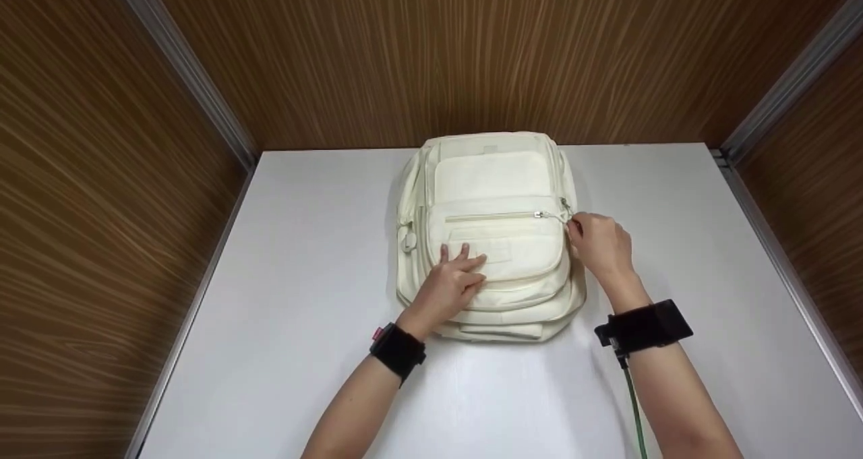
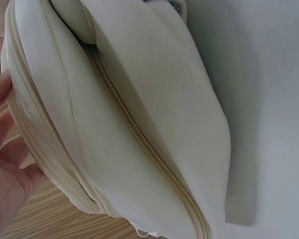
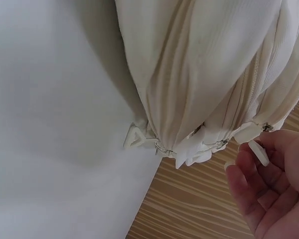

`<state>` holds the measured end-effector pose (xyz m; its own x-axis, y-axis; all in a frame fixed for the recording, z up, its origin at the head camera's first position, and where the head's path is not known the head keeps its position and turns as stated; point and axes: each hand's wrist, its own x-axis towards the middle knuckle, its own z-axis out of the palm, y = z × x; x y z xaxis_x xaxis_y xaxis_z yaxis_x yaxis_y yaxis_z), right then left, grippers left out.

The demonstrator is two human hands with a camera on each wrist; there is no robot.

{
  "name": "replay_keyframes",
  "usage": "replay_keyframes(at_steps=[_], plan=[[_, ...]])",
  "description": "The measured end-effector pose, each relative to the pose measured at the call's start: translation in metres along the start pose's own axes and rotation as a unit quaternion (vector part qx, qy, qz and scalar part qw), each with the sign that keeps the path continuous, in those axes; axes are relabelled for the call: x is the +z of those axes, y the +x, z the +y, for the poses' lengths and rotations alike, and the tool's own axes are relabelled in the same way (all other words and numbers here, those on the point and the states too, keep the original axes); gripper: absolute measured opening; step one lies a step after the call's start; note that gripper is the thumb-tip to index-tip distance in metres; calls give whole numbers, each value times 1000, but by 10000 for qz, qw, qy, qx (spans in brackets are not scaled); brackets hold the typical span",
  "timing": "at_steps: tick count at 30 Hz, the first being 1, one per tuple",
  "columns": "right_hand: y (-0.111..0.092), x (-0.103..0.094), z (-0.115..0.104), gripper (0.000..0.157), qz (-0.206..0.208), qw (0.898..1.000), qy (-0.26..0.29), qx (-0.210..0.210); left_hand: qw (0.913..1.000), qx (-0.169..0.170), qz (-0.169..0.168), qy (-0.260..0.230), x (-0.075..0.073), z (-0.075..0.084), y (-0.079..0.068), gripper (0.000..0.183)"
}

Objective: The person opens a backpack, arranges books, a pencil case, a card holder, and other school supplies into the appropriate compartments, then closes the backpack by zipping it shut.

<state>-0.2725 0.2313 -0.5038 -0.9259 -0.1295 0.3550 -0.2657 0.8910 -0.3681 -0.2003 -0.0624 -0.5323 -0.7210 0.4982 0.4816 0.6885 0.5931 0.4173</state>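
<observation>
A cream backpack (image 1: 495, 176) lies on its back with its front pockets facing up. My left hand (image 1: 446, 285) rests on the lower front pocket, fingers spread, and in the left wrist view its fingers (image 2: 2, 132) touch the pocket's edge. At the backpack's right side, my right hand (image 1: 605, 247) pinches a zipper pull (image 3: 259, 152) between thumb and fingers. A short front zipper (image 1: 492, 216) runs across the pocket, its metal slider (image 1: 538, 214) at the right end. Other zipper pulls (image 3: 135, 137) hang along the side in the right wrist view.
The backpack lies on a white table (image 1: 317, 243), near its back edge. Wood-grain panels (image 1: 431, 54) rise behind and on both sides. Black bands (image 1: 644, 327) circle both wrists, and a green cable (image 1: 635, 405) trails from the right one.
</observation>
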Motion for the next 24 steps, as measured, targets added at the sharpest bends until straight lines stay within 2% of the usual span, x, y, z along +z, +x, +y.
replay_keyframes(at_steps=[13,19,24], plan=[[27,6,1,20,-306,9991,-55,273,9993,-202,-216,-236,-4,1,2,6],[32,7,2,19,-329,9990,-124,281,9991,-148,-181,-350,-6,1,3,6],[28,9,-2,24,-337,9981,90,501,9992,-212,-215,-270,-6,2,2,9]])
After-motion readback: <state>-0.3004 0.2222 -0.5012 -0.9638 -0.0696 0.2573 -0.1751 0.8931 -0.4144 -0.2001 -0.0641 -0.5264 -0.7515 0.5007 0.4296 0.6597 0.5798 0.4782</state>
